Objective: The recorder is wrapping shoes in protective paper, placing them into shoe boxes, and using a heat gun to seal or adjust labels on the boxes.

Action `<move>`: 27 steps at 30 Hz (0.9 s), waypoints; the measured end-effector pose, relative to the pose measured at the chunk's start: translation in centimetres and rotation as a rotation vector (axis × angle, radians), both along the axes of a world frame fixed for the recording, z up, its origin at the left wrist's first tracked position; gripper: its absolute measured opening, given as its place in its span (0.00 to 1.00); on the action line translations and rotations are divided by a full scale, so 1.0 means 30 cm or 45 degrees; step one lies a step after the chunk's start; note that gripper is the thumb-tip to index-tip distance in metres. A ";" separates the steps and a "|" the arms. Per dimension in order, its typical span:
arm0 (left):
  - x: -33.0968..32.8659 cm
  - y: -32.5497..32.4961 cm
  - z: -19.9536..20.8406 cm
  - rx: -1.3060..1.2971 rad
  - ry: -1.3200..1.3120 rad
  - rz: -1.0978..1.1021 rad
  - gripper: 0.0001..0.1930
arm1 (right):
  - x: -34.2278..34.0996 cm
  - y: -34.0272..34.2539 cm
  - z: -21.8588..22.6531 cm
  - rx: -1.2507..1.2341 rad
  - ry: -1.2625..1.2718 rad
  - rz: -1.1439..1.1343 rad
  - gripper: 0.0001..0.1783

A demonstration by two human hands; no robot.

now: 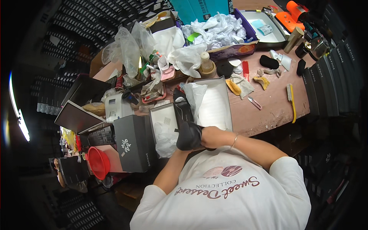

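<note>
A black shoe [188,137] is held up close to my body, in front of the open shoebox. My right hand [212,137] grips it at its right end, with the fingertips partly hidden by the shoe. From below, my left hand [184,151] supports it, and most of that hand is hidden behind the shoe. Just beyond lies a second black shoe [181,107] with a pale insole, in the open grey-edged shoebox [218,109]. White tissue paper [195,95] is bunched beside that shoe, and more crumpled paper [166,143] lies in the box's left part.
A closed dark shoebox [132,143] stands left, near a label printer [117,107] and a red basin [98,163]. To the right lie a yellow-handled brush [291,101], a small cutter [254,102] and cloths [242,84]. A purple box [235,50] of crumpled paper stands behind.
</note>
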State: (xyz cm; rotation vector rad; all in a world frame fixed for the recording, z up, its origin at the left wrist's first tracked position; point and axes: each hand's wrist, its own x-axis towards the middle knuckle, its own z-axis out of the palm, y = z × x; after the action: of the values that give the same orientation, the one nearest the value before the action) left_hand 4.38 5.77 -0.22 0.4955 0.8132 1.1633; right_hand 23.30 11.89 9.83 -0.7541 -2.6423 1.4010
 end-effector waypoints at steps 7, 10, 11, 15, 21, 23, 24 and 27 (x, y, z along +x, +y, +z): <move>-0.069 0.090 0.098 -0.332 0.084 0.096 0.18 | 0.296 -0.040 -0.038 -0.502 0.377 -0.698 0.17; -0.062 0.055 0.072 -0.467 -0.193 0.279 0.17 | 0.181 -0.102 -0.009 0.261 0.518 -0.738 0.22; -0.031 0.037 0.063 -0.530 -0.189 0.412 0.18 | 0.116 -0.082 -0.018 0.558 0.494 -0.543 0.26; -0.040 0.079 0.157 -0.217 0.693 -0.074 0.17 | -0.050 -0.158 -0.132 0.052 0.367 -0.600 0.20; -0.033 0.086 0.253 -0.010 0.502 0.013 0.15 | 0.066 -0.087 -0.017 0.026 0.549 -0.545 0.22; -0.013 0.088 0.264 0.352 1.024 0.028 0.14 | -0.015 -0.090 -0.059 0.397 0.257 -0.470 0.20; -0.021 0.088 0.250 0.670 1.402 0.036 0.14 | -0.057 -0.116 -0.083 0.274 0.315 -0.531 0.19; -0.059 0.045 0.157 0.327 0.951 0.054 0.14 | -0.038 -0.095 -0.084 -0.472 0.670 -0.424 0.16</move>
State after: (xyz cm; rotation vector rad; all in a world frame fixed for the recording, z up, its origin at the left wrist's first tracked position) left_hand 2.60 7.10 4.48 1.1697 1.3176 1.1290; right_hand 22.15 9.03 7.30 -0.6877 -1.8028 1.7135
